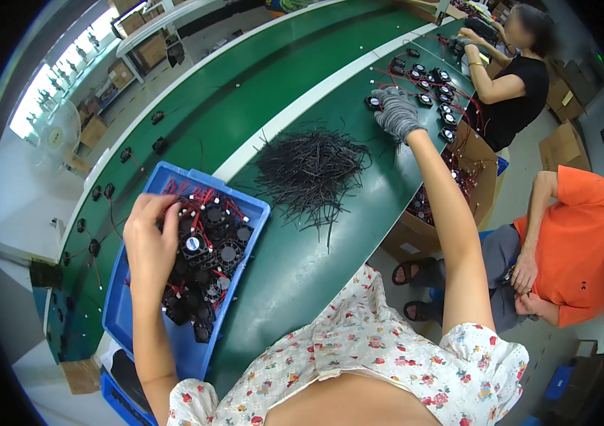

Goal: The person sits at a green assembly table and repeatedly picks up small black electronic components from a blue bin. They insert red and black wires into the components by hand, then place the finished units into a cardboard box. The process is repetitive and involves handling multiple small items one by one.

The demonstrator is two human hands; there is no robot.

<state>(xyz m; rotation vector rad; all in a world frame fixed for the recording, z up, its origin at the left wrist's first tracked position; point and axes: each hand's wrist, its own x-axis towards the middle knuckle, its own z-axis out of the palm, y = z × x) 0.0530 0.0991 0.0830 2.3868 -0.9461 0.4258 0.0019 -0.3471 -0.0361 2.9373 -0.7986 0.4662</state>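
A blue plastic bin (256, 213) on the left holds several small black cooling fans (227, 253) with red and black leads and white plugs. My bare left hand (151, 231) reaches over its far left side, thumb and fingers pinched at the leads; what they hold is hidden. In a grey knitted glove, my right hand (397, 113) is at the far right of the green bench (295, 277). Its curled fingers grip a small cooling fan (373, 103) with a pale round label. Just right of it stand several more labelled fans (446, 110) in rows.
A heap of thin black strips (312, 170) lies between my hands. Beyond a pale rail, a green conveyor belt (209, 128) carries scattered fans. A cardboard box (415, 231) of wired fans stands at the right edge. One person works far right; another in orange (579, 241) sits nearer.
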